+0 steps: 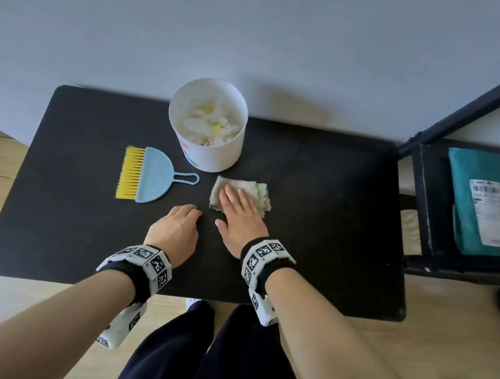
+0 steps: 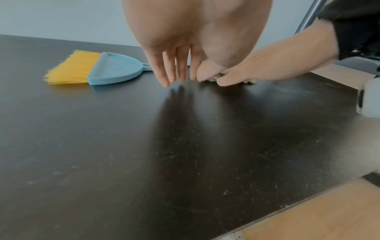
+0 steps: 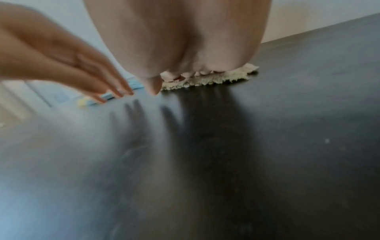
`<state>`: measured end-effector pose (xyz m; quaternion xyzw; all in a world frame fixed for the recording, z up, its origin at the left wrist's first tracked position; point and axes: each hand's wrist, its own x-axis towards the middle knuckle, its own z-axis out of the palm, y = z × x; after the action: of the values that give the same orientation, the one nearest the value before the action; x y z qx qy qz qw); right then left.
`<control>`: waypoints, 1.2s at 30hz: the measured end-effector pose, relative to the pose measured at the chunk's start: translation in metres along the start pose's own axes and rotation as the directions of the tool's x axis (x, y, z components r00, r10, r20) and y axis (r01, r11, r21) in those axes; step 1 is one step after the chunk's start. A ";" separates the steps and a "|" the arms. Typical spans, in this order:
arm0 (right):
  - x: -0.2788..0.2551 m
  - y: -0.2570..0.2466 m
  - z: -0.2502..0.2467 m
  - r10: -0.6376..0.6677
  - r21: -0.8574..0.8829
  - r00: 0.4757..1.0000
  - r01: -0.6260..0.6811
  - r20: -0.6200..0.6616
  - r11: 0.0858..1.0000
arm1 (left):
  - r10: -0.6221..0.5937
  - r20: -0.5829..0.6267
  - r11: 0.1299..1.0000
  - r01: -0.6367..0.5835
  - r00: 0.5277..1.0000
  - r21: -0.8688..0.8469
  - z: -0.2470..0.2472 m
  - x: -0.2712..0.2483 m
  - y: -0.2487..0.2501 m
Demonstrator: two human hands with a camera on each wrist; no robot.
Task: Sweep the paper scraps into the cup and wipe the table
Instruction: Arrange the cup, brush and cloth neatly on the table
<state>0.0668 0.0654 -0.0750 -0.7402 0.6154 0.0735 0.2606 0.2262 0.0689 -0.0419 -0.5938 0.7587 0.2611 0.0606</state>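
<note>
cloth [image 1: 242, 194] half hidden under right hand [image 1: 241, 219]

Tabletop [image 1: 315, 225]: black, smooth, semi-gloss, reflecting hand shadows, faintly speckled. Cloth [image 1: 259, 191] under the right grip [image 1: 240, 215]: pale, fluffy, rough-piled fabric with frayed edges. Dustpan [image 1: 154, 176] left of it: smooth matt blue plastic; brush [image 1: 129, 172] bristles yellow synthetic. Cup [image 1: 212, 152] beyond: white matt paper.

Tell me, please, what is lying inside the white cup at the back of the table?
The white cup holds a loose pile of paper scraps, white with some pale yellow pieces. They cover the bottom, so anything beneath them cannot be seen.
</note>
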 end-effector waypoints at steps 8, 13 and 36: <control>-0.040 0.114 -0.029 0.397 0.193 0.918 -0.390 0.001 0.901 | 0.049 0.016 0.998 -0.050 0.999 0.041 -0.002 0.000 -0.003; -0.057 0.097 -0.011 0.514 0.175 0.858 -0.508 0.007 0.844 | 0.085 0.022 0.995 -0.086 0.996 0.056 -0.002 -0.005 -0.002; -0.181 0.165 0.029 0.756 0.384 0.655 -0.698 0.000 0.605 | 0.305 0.127 0.937 -0.322 0.944 0.139 0.025 0.004 0.060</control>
<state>-0.1257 0.2199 -0.0708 -0.3694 0.8848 0.0020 0.2841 0.1632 0.0867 -0.0458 -0.4441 0.8577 0.2371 0.1042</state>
